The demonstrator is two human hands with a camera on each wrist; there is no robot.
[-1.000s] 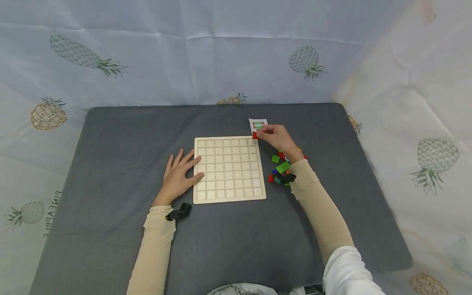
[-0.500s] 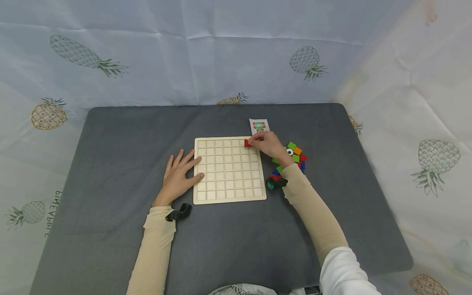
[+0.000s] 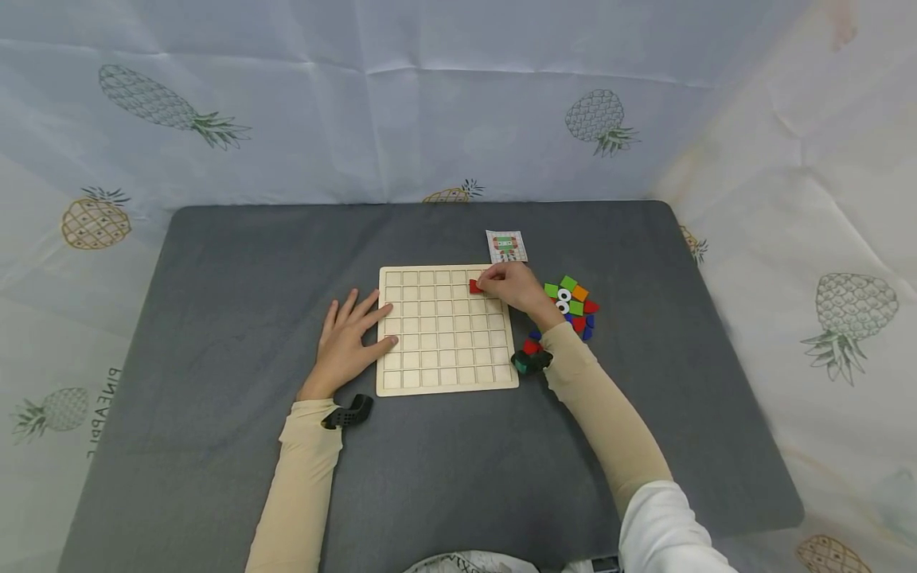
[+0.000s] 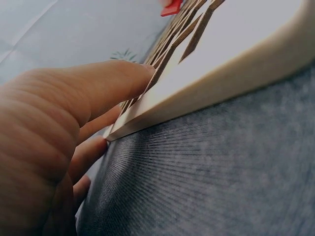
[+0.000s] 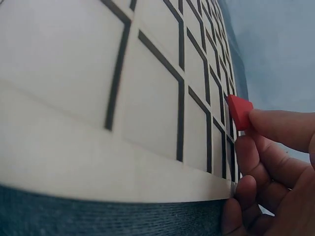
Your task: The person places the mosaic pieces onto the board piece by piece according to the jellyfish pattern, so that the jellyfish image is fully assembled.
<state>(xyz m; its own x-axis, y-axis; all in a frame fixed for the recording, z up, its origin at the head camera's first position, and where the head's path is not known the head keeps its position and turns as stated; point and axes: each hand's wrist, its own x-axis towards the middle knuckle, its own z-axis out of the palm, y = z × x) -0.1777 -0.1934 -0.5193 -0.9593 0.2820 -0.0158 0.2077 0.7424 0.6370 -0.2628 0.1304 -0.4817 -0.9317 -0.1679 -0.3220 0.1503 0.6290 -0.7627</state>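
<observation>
A wooden grid board (image 3: 444,334) of square cells lies flat on the grey table. My right hand (image 3: 517,288) pinches a red tile (image 3: 475,287) between thumb and fingers over the board's far right part. In the right wrist view the red tile (image 5: 239,112) is tilted, close to the cells; whether it touches them I cannot tell. My left hand (image 3: 345,344) rests at the board's left edge with spread, straight fingers, its thumb and index finger on the rim. The left wrist view shows that thumb (image 4: 118,81) lying on the board's edge.
Right of the board lies a loose pile of coloured tiles (image 3: 576,307), green, orange, red and blue, with white ring-marked ones, partly behind my right wrist. A small pattern card (image 3: 506,246) touches or nearly touches the board's far right corner. A pineapple-print cloth (image 3: 458,103) hangs behind the table.
My right hand has carried the red tile from beside the card leftward and nearer, over the board. More of the tile pile shows now. The left hand has stayed still.
</observation>
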